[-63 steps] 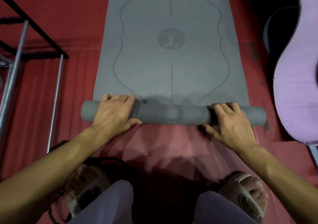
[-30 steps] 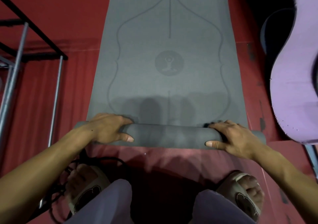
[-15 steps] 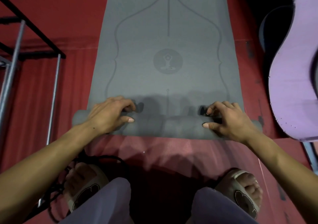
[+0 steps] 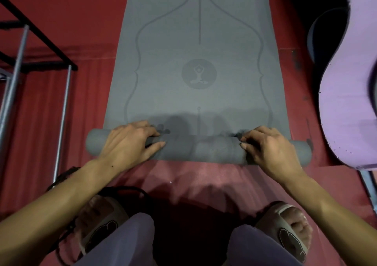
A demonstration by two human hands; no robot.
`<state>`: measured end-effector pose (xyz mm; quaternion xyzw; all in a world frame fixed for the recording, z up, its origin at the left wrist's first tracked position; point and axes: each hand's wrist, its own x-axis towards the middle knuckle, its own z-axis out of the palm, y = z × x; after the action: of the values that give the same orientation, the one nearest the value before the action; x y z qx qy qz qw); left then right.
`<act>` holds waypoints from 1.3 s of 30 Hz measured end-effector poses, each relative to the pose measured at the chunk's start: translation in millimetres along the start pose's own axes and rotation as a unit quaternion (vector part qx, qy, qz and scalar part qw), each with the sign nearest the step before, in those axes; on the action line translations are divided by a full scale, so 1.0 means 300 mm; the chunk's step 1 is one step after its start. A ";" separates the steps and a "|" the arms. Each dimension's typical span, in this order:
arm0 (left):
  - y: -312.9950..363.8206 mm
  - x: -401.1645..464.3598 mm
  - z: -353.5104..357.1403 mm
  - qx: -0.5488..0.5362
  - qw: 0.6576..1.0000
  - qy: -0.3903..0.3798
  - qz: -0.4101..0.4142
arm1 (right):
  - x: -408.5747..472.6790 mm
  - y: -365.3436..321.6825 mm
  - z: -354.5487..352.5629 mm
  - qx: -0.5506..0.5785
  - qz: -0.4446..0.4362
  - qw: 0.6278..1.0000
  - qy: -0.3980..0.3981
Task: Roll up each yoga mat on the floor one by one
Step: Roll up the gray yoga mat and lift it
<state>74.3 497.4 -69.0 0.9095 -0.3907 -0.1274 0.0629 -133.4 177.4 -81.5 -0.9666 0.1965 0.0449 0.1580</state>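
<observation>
A grey yoga mat (image 4: 197,94) with a printed outline and a round figure emblem lies stretched away from me on the red floor. Its near end is wound into a roll (image 4: 204,150) running left to right. My left hand (image 4: 130,143) lies over the left part of the roll, fingers curled over its far side and thumb along the front. My right hand (image 4: 269,147) grips the right part the same way. Both roll ends stick out past my hands.
A purple mat (image 4: 346,106) curves up at the right, close to the roll's right end. A metal rack (image 4: 63,110) with black bars stands at the left. My knees and slippered feet (image 4: 291,229) are just behind the roll on the red floor (image 4: 85,24).
The roll has grown thicker and crept forward along the mat toward the emblem. My hands re-gripped between turns, fingers now hooked over its far side.
</observation>
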 end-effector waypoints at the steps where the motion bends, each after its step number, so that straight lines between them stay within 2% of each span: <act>1: 0.002 -0.003 0.008 -0.001 1.000 0.006 -0.004 | -0.017 -0.011 0.008 -0.009 0.003 1.000 0.022; 6: 0.008 0.005 0.019 0.012 1.000 0.016 -0.012 | -0.089 -0.071 0.052 -0.057 0.005 0.995 0.081; 14: -0.002 0.012 0.029 0.047 0.998 -0.034 0.001 | -0.076 -0.027 0.063 -0.033 -0.041 0.998 0.032; 21: -0.006 0.050 0.034 0.042 0.997 -0.057 -0.019 | 0.011 -0.014 0.027 -0.013 -0.008 1.000 -0.007; 30: -0.018 0.091 0.047 0.026 0.999 -0.021 -0.035 | 0.094 -0.044 -0.058 -0.071 0.000 0.994 -0.078; 33: -0.010 0.084 0.047 0.052 0.998 0.027 -0.025 | 0.106 -0.045 -0.061 -0.066 0.012 0.995 -0.077; 39: 0.016 0.107 0.022 0.055 0.996 0.041 -0.051 | 0.135 -0.042 -0.052 -0.049 0.034 0.996 -0.071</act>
<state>90.3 470.6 -80.2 0.9349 -0.3470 -0.0713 0.0222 -90.7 168.6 -69.2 -0.9602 0.2153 0.1287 0.1225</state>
